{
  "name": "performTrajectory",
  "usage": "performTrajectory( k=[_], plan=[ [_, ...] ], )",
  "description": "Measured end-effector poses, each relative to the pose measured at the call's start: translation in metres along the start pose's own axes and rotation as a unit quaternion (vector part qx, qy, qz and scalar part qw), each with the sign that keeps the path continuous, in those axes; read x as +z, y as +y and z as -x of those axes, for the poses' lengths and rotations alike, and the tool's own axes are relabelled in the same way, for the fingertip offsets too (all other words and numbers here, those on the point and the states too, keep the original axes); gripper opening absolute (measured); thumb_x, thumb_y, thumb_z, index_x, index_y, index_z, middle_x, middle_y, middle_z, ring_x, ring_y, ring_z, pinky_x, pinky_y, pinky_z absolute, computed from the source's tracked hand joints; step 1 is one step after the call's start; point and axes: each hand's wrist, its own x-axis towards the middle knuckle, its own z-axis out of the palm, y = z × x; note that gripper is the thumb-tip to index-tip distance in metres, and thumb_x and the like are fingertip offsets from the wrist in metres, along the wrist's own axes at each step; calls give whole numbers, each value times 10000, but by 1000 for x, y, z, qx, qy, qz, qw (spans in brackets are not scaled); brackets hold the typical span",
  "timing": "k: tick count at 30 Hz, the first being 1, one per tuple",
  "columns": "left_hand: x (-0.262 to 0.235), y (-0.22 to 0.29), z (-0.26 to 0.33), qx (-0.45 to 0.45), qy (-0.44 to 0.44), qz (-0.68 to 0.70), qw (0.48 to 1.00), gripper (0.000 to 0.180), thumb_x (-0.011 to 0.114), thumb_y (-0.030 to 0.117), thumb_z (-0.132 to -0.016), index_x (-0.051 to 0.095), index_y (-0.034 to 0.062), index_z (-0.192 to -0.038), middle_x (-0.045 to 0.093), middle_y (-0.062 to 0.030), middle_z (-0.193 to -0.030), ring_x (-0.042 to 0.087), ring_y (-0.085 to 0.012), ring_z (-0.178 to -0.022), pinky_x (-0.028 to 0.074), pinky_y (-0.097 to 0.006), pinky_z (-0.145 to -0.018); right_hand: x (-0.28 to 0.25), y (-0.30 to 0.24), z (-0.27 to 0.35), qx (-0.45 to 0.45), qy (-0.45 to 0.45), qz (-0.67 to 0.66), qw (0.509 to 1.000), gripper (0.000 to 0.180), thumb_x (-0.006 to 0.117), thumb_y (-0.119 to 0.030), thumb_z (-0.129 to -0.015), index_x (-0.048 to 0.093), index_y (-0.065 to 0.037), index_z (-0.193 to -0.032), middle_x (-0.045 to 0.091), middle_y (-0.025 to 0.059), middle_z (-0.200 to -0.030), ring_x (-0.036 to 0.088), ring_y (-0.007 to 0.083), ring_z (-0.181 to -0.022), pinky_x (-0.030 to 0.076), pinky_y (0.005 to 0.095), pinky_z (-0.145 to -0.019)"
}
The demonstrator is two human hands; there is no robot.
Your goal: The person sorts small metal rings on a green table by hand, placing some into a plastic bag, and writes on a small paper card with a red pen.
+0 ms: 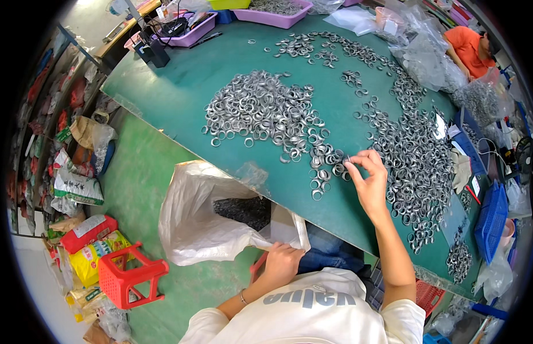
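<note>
Many grey metal rings lie on a green tabletop (163,97). They form a heaped pile (258,106) left of centre and a wider spread (418,163) on the right, with a thin trail between the two. Over this trail my right hand (370,180) pinches a metal ring (347,160) between thumb and fingertip. My left hand (282,262), a bracelet on its wrist, is closed on the rim of a white sack (192,229) below the table's near edge. The sack's mouth gapes, and dark small pieces (243,212) show inside; their kind I cannot make out.
Pink trays (278,17) stand at the far edge beside a black device (152,51). A person in orange (471,51) is at the far right behind plastic bags (427,57). Blue baskets (491,215) line the right side. A red stool (129,275) and full shelves are left.
</note>
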Motion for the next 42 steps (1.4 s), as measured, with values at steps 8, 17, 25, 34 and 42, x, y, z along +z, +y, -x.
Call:
performTrajectory(
  k=[8,17,25,34,42],
  plan=[
    [-1,0,-2,4,-7,0,1000,106,657,78,-754,702,43,-843,667,-87,-719,600,-230,-693,415,-353,-697,10,13,11,-65,-45,129,988,126,710,-63,-758,649,-24,-861,564,91,-877,534,278,-861,406,382,-769],
    [-2,-1,-3,10,-2,-3,1000,96,657,79,-761,707,34,-829,671,-91,-720,606,-232,-687,419,-356,-692,46,-66,56,-35,-151,-122,980,144,681,-44,-782,616,-17,-908,581,129,-930,560,314,-906,433,392,-827],
    [0,-2,2,2,14,12,1000,83,660,79,-775,707,33,-827,675,-91,-716,607,-232,-676,421,-359,-687,8,-21,29,-4,-32,181,983,158,708,-88,-764,593,-28,-852,556,112,-911,521,301,-875,405,405,-764],
    [1,-2,-1,4,16,22,1000,66,664,85,-782,700,39,-812,674,-90,-716,604,-235,-662,423,-359,-686,17,6,20,-64,-10,170,983,156,701,-58,-756,580,-16,-844,542,115,-919,498,302,-884,385,398,-750],
    [1,-3,1,-1,11,16,1000,73,665,85,-778,699,40,-824,671,-90,-712,601,-232,-667,418,-358,-681,25,-17,32,-52,-71,58,994,146,673,-25,-761,572,-13,-865,543,132,-945,500,330,-883,394,399,-761]
  ],
)
